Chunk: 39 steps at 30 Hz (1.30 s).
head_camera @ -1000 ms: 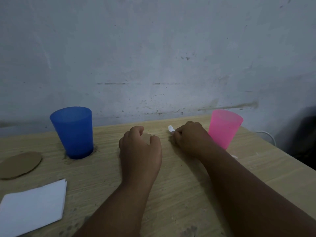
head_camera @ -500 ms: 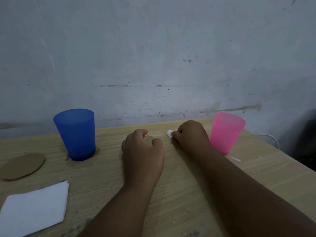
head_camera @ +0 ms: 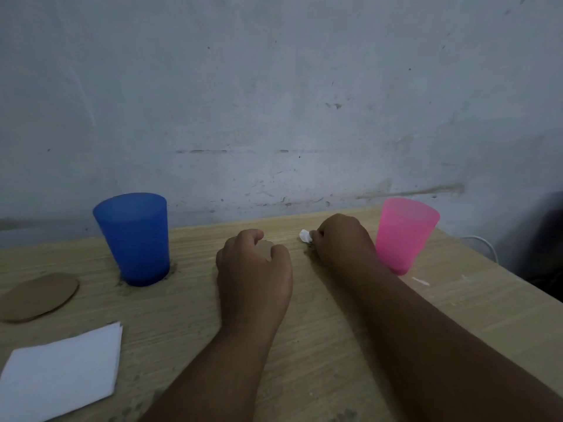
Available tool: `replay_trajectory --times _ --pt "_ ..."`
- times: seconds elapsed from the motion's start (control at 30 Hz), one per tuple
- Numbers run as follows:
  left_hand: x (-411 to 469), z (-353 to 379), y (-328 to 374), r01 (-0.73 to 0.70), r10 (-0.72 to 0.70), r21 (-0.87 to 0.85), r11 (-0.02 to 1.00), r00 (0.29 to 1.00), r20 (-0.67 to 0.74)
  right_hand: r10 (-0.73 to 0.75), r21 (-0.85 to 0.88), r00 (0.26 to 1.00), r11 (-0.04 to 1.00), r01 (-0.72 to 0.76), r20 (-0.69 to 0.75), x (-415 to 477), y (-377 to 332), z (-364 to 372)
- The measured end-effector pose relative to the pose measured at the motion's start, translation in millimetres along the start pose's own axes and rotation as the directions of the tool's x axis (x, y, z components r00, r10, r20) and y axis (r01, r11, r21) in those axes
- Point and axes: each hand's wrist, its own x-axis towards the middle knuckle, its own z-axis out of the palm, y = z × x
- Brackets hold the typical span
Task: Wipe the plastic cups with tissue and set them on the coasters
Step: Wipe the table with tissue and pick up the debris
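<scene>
A blue cup [head_camera: 134,239] stands upright at the left on a brown coaster [head_camera: 174,271] whose edge just shows. A pink cup [head_camera: 403,234] stands upright at the right; I cannot see what is under it. My left hand [head_camera: 254,278] lies mid-table with its fingers curled round a tan coaster [head_camera: 265,250], mostly hidden beneath it. My right hand [head_camera: 341,242] rests on the table just left of the pink cup and pinches a small wad of white tissue [head_camera: 305,236]. A bare coaster [head_camera: 39,296] lies at the far left.
A stack of folded white tissues [head_camera: 61,370] lies at the near left of the wooden table [head_camera: 335,345]. The wall stands right behind the table. A white cable [head_camera: 484,242] hangs past the right edge, and a tissue scrap [head_camera: 421,281] lies near the pink cup.
Both hands stay almost where they were. Only the view has shifted a little.
</scene>
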Motion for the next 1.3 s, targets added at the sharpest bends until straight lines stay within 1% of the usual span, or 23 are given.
replay_trajectory --times 0.07,0.13,0.2,0.27,0.3,0.33,0.4,0.47,0.57,0.63,0.73,0.8,0.87,0.9,0.93,1.0,1.07,1.2,1.3 --pt "0 -1 0 0.002 -0.002 0.001 1.000 1.000 0.007 -0.050 -0.008 0.999 0.999 0.051 0.014 -6 1 3" --pt "0 -1 0 -0.002 0.002 0.006 1.000 1.000 0.008 -0.144 0.005 0.988 0.990 0.144 0.046 -15 0 1" --pt "0 -2 0 -0.008 0.008 0.009 1.000 1.000 0.008 -0.224 0.034 0.969 0.975 0.221 0.104 -25 -2 -4" --pt "-1 -2 1 -0.006 0.006 0.008 1.000 1.000 0.005 -0.287 -0.008 0.941 0.956 0.293 0.182 -33 -3 -7" --pt "0 -2 0 -0.005 0.005 0.007 1.000 1.000 0.004 -0.300 -0.031 0.928 0.949 0.314 0.220 -35 -3 -8" --pt "-1 -2 1 -0.007 0.007 0.006 1.000 1.000 0.004 -0.301 -0.014 0.921 0.949 0.314 0.248 -38 -1 -11" --pt "-2 -3 2 -0.013 0.013 0.016 1.000 1.000 0.003 -0.336 0.093 0.901 0.942 0.323 0.273 -42 2 -15" --pt "-2 -3 3 -0.023 0.023 0.026 0.999 1.000 0.007 -0.371 0.134 0.883 0.928 0.347 0.287 -44 5 -17" --pt "-2 -4 4 -0.018 0.017 0.051 0.999 1.000 0.015 -0.413 0.120 0.856 0.911 0.396 0.313 -46 13 -18" --pt "-2 -5 4 -0.036 0.031 0.137 0.990 0.999 0.037 -0.448 0.090 0.827 0.891 0.445 0.340 -50 18 -21" --pt "-5 -7 6 -0.097 0.065 0.298 0.950 0.991 0.115 -0.484 0.039 0.803 0.863 0.504 0.347 -55 22 -25" --pt "-8 -9 7 -0.133 0.088 0.341 0.930 0.985 0.145 -0.489 -0.007 0.806 0.854 0.521 0.335 -58 23 -24" --pt "-7 -9 5 -0.165 0.106 0.393 0.905 0.980 0.167 -0.480 -0.057 0.823 0.853 0.518 0.303 -61 25 -20" --pt "-6 -8 3 -0.172 0.090 0.446 0.878 0.976 0.197 -0.467 -0.079 0.836 0.858 0.507 0.288 -62 25 -19" --pt "-5 -8 1 -0.166 0.044 0.513 0.842 0.969 0.242 -0.454 -0.089 0.847 0.866 0.493 0.277 -62 24 -17" --pt "-6 -11 -4 -0.169 -0.063 0.639 0.750 0.944 0.324 -0.429 -0.067 0.864 0.885 0.460 0.264 -61 18 -15" --pt "-15 -18 -8 -0.182 -0.113 0.700 0.691 0.929 0.353 -0.403 -0.042 0.871 0.902 0.431 0.283 -60 16 -15" --pt "-42 -35 -9 -0.188 -0.169 0.765 0.616 0.917 0.361 -0.407 0.003 0.844 0.901 0.434 0.349 -59 19 -25" --pt "-52 -39 -12 -0.239 -0.145 0.782 0.576 0.912 0.385 -0.388 0.066 0.834 0.916 0.395 0.393 -57 20 -30"
